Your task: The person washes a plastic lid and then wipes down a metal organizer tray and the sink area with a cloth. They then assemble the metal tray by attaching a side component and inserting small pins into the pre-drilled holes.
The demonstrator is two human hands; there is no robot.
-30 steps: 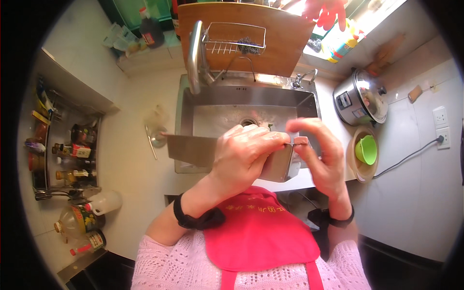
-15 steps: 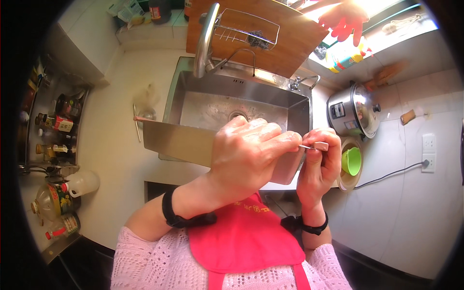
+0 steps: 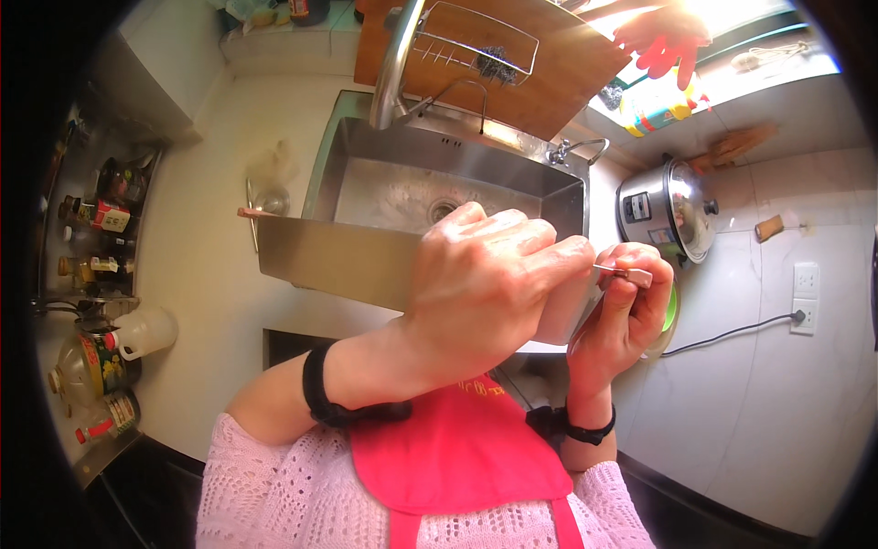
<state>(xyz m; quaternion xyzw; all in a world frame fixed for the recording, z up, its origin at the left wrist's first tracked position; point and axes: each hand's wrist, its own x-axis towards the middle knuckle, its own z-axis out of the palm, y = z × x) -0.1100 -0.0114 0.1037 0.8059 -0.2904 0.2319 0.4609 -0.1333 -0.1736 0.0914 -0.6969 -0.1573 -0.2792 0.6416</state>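
In front of the sink (image 3: 402,188), my left hand (image 3: 494,288) is closed, knuckles up, fingertips turned toward the right hand. A thin shiny piece (image 3: 604,268) spans the small gap at those fingertips; whatever lies inside the left fist is hidden. My right hand (image 3: 615,325) is closed with thumb and fingers pinching a small pinkish block (image 3: 639,277), which meets the shiny piece. Below the hands a broad grey panel (image 3: 334,261) crosses the sink's near side, a narrow pink piece (image 3: 261,213) at its upper left corner. Whether either hand touches the panel cannot be seen.
Behind the sink rise a faucet (image 3: 395,73) and a brown board (image 3: 562,78) with a wire rack (image 3: 439,41). A steel cooker (image 3: 654,210) and a partly hidden green cup (image 3: 671,306) stand right. Bottles (image 3: 146,331) line the left side.
Both hands have shifted right in the picture, carrying the pinkish block along. My right hand now covers more of the green cup. The whole view has shifted slightly.
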